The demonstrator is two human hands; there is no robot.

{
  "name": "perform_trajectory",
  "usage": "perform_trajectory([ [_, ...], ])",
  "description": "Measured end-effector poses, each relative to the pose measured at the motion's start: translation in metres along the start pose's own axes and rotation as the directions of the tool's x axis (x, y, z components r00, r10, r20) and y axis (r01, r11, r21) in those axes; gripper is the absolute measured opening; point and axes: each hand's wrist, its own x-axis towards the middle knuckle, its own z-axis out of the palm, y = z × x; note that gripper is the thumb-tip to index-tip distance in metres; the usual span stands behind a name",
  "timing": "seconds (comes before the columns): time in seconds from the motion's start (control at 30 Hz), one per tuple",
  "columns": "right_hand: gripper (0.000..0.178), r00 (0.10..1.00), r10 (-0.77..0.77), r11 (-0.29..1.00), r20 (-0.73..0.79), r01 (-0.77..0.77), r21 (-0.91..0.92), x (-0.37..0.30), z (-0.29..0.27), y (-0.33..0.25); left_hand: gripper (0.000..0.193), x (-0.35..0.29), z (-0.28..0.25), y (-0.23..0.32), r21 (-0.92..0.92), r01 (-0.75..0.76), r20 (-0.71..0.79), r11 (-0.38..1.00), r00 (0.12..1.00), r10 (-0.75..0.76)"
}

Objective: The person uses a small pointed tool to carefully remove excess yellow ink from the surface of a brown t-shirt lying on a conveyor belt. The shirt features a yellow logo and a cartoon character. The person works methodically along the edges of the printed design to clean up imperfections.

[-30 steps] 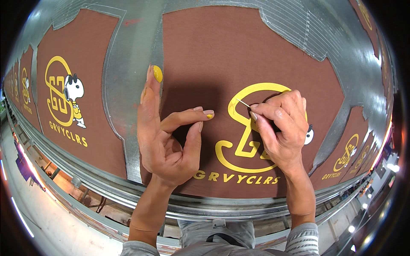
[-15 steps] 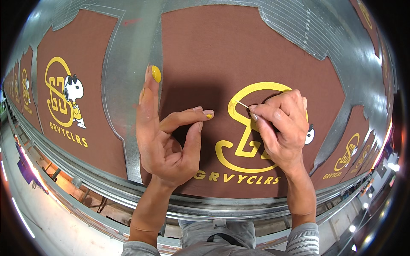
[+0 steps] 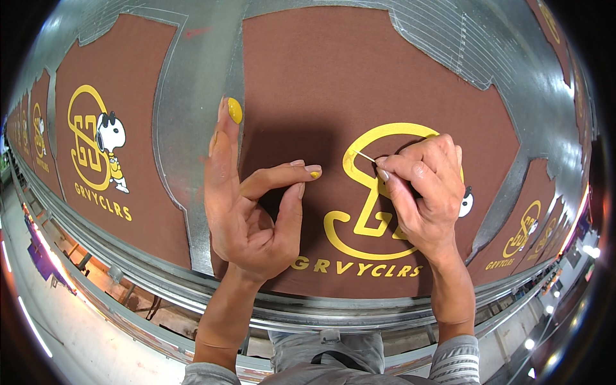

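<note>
A brown cut fabric piece (image 3: 308,70) lies flat in front of me, printed with a large yellow looped emblem (image 3: 357,138) and a row of yellow letters below it. Between the thumb and fingers of my right hand (image 3: 427,192) is a thin pale stick (image 3: 366,156), like a toothpick, its tip at the upper left curve of the emblem. The hand hides much of the emblem and most of a white cartoon dog (image 3: 466,203). Left of it, my left hand (image 3: 253,212) hovers over the fabric, holding nothing. A blob of yellow paint (image 3: 235,111) sits on one raised fingertip; its index fingertip, also smeared yellow, is bent near the thumb.
The fabric rests on a long grey table (image 3: 212,58) with chalk-like outlines. Another brown printed piece (image 3: 131,58) lies at the left, and further pieces (image 3: 536,183) continue right. A metal rail (image 3: 289,314) runs along the near edge, in front of my body.
My right fingertips and the stick have shifted very slightly to the right. My left hand and the fabric stay as they were.
</note>
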Motion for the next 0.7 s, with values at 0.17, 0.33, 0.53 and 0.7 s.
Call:
perform_trajectory([
  [0.17,0.016,0.999,-0.023,1.000,0.026,0.023,-0.007,0.0007,-0.0020,0.0007,0.088,0.0015,-0.0014,0.0010,0.012,-0.006,0.024,1.000,1.000,0.006],
  [0.33,0.016,1.000,-0.015,1.000,0.009,0.015,-0.008,0.0004,-0.0005,0.0002,0.086,0.0020,-0.0011,0.0031,0.020,0.017,0.015,1.000,1.000,-0.017],
  [0.53,0.021,0.998,-0.025,1.000,0.050,0.025,-0.006,-0.0004,-0.0033,0.0006,0.086,0.0010,-0.0022,0.0040,0.043,0.033,0.032,0.999,0.999,-0.035],
  [0.7,0.021,0.997,-0.031,0.999,0.064,0.032,-0.005,-0.0009,-0.0032,0.0015,0.084,-0.0011,-0.0008,-0.0003,0.020,0.005,0.011,1.000,1.000,-0.006],
])
